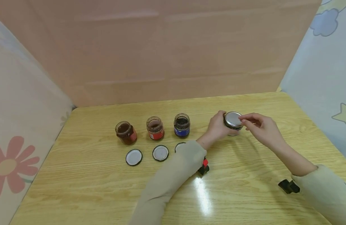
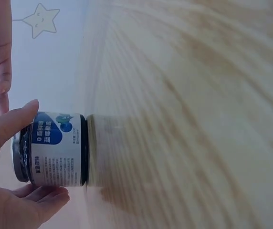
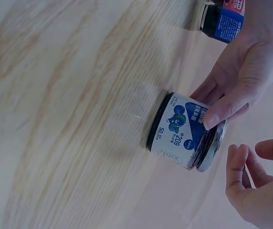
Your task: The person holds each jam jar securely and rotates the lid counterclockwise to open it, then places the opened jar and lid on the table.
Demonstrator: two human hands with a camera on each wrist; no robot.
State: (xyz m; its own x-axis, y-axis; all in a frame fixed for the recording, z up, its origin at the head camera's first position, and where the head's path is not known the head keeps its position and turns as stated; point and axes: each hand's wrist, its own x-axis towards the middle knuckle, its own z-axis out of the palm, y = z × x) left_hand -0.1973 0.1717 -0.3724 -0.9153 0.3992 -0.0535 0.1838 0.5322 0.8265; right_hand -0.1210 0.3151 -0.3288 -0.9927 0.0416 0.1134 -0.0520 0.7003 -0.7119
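Note:
My left hand grips a jam jar with a blue-and-white blueberry label, thumb on one side and fingers round the other. The jar stands upright at the table surface. Its silver lid sits on top. Close beside that lid is my right hand, fingers bent loosely and thumb near the fingertips. In the right wrist view a gap shows between the right fingertips and the lid, with nothing held in them.
Left of my hands stand three lidless jars: a dark red one, a red-labelled one and a blue-labelled one. In front lie lids, one partly behind my left sleeve. Walls enclose the wooden table.

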